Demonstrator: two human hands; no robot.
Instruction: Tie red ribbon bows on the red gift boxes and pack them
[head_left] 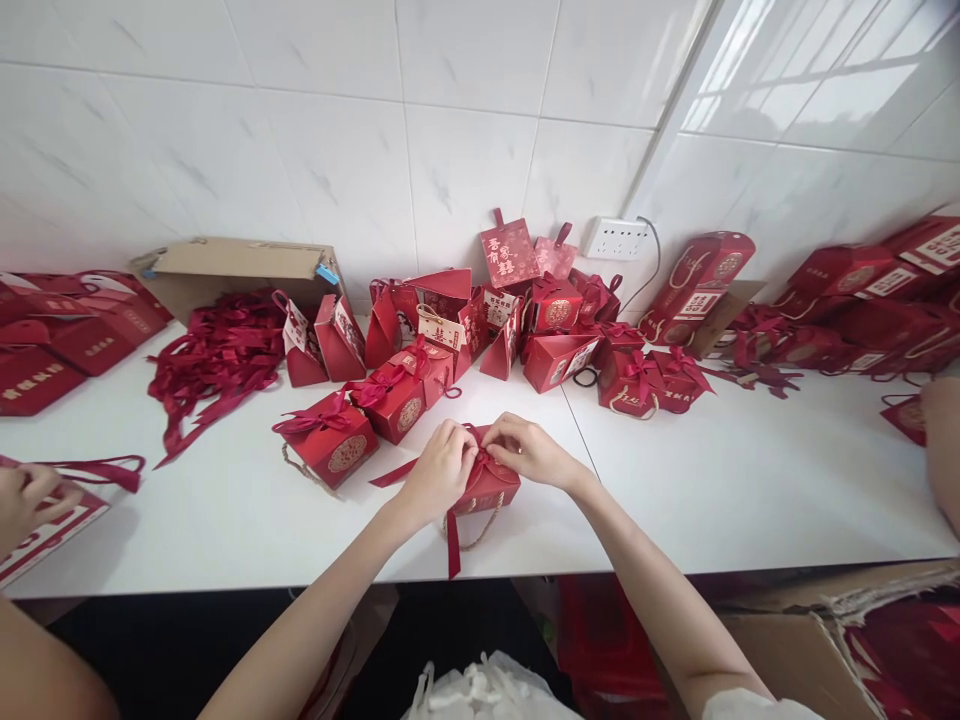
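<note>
A red gift box (491,490) with a twisted rope handle (491,528) stands on the white table near its front edge. Across its top runs a dark red ribbon (454,545), one end hanging over the front and another stretching out to the left. My left hand (442,465) pinches the ribbon at the knot from the left side. From the right, my right hand (529,450) pinches the same ribbon, fingertips close to the other hand's. The fingers partly hide the knot. Just left stand red boxes topped with ribbon bows (334,440).
Loose ribbons (217,350) spill from a cardboard box (240,258) at the back left. Several red boxes (551,310) line the wall below a power strip (616,238). Other people's hands show at the left (34,500) and right (941,440) edges.
</note>
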